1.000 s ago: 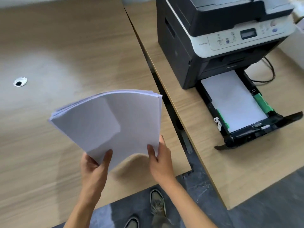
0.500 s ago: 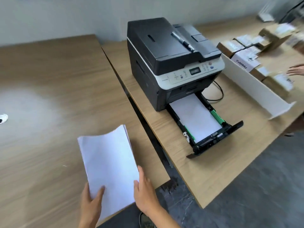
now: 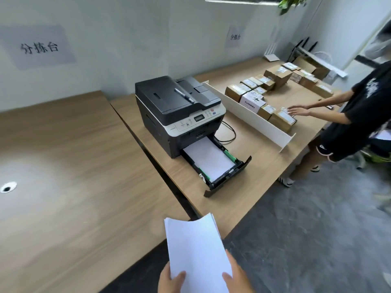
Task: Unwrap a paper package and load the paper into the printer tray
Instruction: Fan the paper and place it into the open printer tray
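From the head camera, a person stands back from a wooden counter holding a loose, unwrapped stack of white paper low in front of them, the left hand and right hand each with fingers closed on a bottom corner. Well ahead, the printer sits with its tray pulled out and white sheets already lying in it. Unwrapping looks done; this stack is not yet loaded and the tray not yet shut.

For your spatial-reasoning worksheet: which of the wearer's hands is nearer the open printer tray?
Right. The right hand grips the paper stack on the side toward the printer tray; the left hand sits farther left.
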A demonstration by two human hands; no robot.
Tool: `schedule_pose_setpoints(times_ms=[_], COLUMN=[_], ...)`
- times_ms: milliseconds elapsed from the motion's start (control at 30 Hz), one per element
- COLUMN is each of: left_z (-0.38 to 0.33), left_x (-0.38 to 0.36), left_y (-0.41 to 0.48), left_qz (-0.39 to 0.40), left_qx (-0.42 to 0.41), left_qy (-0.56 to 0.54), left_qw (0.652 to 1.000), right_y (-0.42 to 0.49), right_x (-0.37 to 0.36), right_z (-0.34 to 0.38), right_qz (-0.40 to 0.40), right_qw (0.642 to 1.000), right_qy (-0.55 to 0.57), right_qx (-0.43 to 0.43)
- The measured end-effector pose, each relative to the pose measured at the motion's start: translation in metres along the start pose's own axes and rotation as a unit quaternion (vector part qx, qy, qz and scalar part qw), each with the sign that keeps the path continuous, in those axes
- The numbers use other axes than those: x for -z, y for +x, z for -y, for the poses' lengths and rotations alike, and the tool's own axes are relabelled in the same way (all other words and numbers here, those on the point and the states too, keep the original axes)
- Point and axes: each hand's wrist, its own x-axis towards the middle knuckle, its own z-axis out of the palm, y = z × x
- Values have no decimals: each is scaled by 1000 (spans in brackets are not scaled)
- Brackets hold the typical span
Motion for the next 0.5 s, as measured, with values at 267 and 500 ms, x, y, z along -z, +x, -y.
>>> schedule_pose_setpoints(times_ms=[267, 500], left_z=[-135, -210], left_x=[-134, -223], left_y=[83, 226], left_qz=[25, -51], left_qx=[-54, -23], left_qy=[-43, -90], left_qw=[997, 994], right_y=[117, 312], right_x=[179, 297], right_z=[17, 38], right_qz=[-82, -18], right_qw=[984, 986], right_qy=[146, 135], right_qx=[68, 100])
